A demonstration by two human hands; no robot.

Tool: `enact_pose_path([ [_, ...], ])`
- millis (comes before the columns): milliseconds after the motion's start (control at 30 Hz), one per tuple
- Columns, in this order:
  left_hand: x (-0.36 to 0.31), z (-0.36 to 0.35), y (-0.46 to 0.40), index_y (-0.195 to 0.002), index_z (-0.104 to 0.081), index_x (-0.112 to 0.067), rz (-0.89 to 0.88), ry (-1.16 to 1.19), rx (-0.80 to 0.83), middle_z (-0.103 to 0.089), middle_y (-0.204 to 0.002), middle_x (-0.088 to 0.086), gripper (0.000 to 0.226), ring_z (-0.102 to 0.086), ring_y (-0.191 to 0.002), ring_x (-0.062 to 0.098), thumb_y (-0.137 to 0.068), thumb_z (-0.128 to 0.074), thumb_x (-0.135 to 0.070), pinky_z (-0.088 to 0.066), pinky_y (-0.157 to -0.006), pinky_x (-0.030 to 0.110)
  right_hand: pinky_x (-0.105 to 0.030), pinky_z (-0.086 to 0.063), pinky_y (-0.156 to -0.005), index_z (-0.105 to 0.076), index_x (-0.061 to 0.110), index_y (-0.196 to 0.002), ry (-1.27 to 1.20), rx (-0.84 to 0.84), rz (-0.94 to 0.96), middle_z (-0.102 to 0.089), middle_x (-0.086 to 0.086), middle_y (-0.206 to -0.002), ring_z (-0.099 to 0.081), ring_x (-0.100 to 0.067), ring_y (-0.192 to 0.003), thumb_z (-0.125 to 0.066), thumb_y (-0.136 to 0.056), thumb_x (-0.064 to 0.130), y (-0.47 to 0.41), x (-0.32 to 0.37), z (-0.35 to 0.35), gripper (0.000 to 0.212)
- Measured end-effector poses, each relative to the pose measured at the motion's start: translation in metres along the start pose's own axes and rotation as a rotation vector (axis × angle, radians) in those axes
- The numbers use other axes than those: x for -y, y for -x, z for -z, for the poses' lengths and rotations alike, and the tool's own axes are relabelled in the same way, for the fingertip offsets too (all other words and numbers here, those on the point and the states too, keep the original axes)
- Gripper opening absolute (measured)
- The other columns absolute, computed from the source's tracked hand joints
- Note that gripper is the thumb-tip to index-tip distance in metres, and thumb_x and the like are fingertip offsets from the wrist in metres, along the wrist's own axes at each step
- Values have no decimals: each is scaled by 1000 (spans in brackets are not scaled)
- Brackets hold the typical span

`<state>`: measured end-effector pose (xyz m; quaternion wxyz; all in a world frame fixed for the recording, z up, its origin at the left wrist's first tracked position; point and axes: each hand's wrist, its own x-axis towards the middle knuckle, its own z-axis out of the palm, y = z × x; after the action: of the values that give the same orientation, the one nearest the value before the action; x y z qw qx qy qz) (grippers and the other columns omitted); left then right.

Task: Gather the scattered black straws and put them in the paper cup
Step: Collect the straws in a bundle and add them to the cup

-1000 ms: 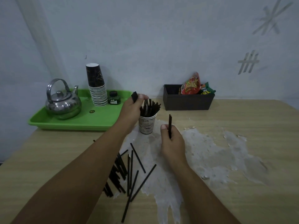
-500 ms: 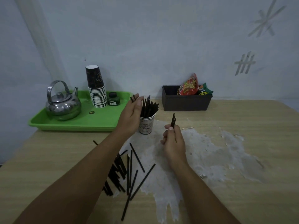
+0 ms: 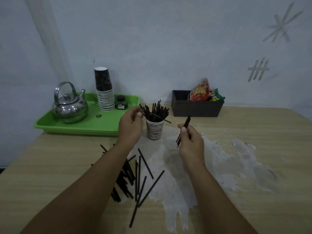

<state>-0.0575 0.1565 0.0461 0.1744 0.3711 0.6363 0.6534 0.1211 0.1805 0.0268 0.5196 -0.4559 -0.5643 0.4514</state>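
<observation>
A printed paper cup (image 3: 155, 131) stands mid-table, packed with upright black straws (image 3: 157, 109). My left hand (image 3: 130, 124) is just left of the cup, fingertips pinching the end of one straw that lies slanted across the cup's top. My right hand (image 3: 190, 142) is to the right of the cup, shut on a small bundle of straws (image 3: 186, 122) tilted up to the right. Several loose straws (image 3: 138, 173) lie scattered on the table in front of the cup, some hidden under my left forearm.
A green tray (image 3: 84, 128) at the back left holds a steel kettle (image 3: 69, 107), a stack of cups (image 3: 103, 92) and a small dark bottle (image 3: 121, 103). A black box (image 3: 196, 109) with snack packets (image 3: 200, 91) stands behind the cup. The tabletop has a white worn patch (image 3: 219, 159).
My left hand has dropped from above the cup to its left side, its straw now lying across the rim. My right hand has shifted right, and its straws have tilted.
</observation>
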Motion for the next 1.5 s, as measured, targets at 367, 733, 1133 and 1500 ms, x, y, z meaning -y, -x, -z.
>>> enact_pose_path([
  [367,-11,-4,5,-124,-62,-15,116,138,-13,-68,-114,1,32,-65,-106,15,-97,-46,-9,-53,-95,40,-34,-52,-81,-65,29,-104,77,-107,1,-64,3,-102,-59,-14,-96,-47,-101,34,-8,2,3,19],
  [733,-5,-6,13,-107,-66,-26,114,80,57,-70,-103,-7,22,-65,-102,13,-95,-58,-10,-52,-97,43,-24,-30,-52,-60,17,-79,429,124,177,-53,6,-66,-47,-9,-63,-52,-99,27,-36,31,-13,24],
  [1133,-3,-5,9,-104,-66,-25,127,62,57,-70,-103,-3,17,-66,-99,14,-93,-60,-12,-55,-93,43,-26,-37,-60,-71,17,-101,564,234,166,-66,2,-83,-56,-14,-76,-53,-98,22,-34,21,-20,19],
  [1500,-1,-7,6,-108,-68,-18,151,54,65,-70,-103,-2,17,-65,-100,16,-93,-60,-15,-53,-96,45,-30,-56,-84,-57,19,-108,82,224,-3,-63,-1,-88,-67,-15,-86,-39,-104,12,-14,2,-3,20],
])
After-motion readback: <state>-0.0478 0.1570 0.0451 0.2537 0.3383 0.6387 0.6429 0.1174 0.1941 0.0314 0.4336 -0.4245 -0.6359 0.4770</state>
